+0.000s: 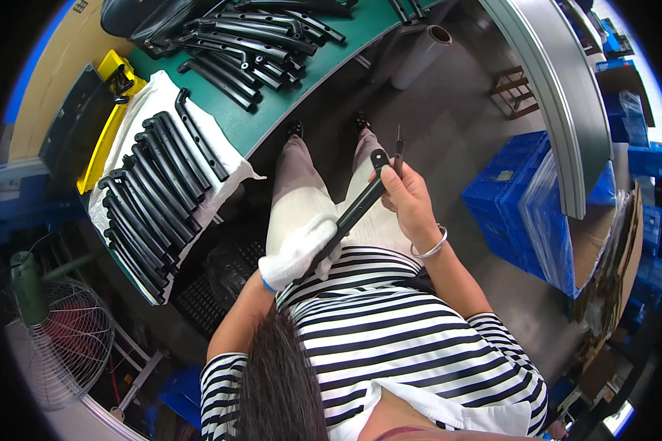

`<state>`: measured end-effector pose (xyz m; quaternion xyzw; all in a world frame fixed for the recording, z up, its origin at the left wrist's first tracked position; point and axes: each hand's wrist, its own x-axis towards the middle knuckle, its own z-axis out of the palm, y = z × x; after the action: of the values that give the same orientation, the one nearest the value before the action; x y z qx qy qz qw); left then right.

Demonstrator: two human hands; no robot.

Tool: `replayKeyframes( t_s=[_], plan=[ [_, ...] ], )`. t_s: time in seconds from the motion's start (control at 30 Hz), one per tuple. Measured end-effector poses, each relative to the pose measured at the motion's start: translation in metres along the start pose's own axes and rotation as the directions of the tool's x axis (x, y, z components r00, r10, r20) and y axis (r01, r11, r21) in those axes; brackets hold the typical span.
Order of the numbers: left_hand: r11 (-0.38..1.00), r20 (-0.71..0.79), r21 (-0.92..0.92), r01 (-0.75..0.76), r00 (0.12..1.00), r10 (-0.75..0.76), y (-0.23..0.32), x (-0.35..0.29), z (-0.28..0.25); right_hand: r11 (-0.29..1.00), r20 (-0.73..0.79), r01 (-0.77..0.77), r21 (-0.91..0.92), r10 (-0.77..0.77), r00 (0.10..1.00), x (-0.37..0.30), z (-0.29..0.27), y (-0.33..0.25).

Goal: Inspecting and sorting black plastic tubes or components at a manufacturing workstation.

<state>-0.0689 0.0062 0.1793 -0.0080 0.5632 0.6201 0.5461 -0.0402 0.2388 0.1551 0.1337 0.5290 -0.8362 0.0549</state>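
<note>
My left hand [299,253], in a white knit glove, is closed around a black metal tube [351,214]. The tube slants up to the right in front of my striped shirt, and its flattened far end has a hole. Bare and with a bangle at the wrist, my right hand [408,197] is closed on a slim dark-handled tool [399,156]. A thin pointed tip sticks up from that tool; its exact kind is too small to make out. The right hand's fingers are also at the tube's far end.
Several similar black tubes [154,176] lie in a row on a white cloth [232,158] at left. More tubes [246,48] are heaped on the green table [272,110]. A yellow tray [99,158] stands behind the cloth. Blue crates [507,198] stand right, a fan [70,334] lower left.
</note>
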Motion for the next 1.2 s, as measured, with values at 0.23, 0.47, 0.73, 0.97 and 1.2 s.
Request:
replayKeyframes(
  t_s=[0.23, 0.47, 0.73, 0.97, 1.2],
  plan=[
    [0.504, -0.129, 0.844, -0.181, 0.846, 0.518, -0.018, -0.035, 0.001, 0.954, -0.317, -0.054, -0.296, -0.045, 0.947, 0.021, 0.009, -0.008],
    [0.745, -0.741, 0.633, 0.211, 0.441, 0.506, 0.005, -0.069, -0.055, 0.994, -0.159, 0.082, -0.078, -0.093, 0.983, 0.038, 0.002, -0.005],
    [0.566, -0.804, 0.418, 0.711, 0.0, 0.594, 0.035, -0.037, -0.18, 0.998, -0.094, -0.014, -0.053, 0.009, 0.996, 0.021, -0.001, 0.017],
    [0.581, -0.872, 0.366, 0.727, 0.049, 0.488, 0.053, -0.019, -0.194, 0.99, -0.179, -0.116, 0.078, 0.128, 0.976, 0.013, -0.007, 0.008],
    [0.543, -0.804, 0.408, 0.734, 0.007, 0.594, 0.046, -0.022, -0.179, 0.82, 0.508, -0.13, 0.557, -0.212, 0.835, -0.026, 0.074, -0.1]
  ],
)
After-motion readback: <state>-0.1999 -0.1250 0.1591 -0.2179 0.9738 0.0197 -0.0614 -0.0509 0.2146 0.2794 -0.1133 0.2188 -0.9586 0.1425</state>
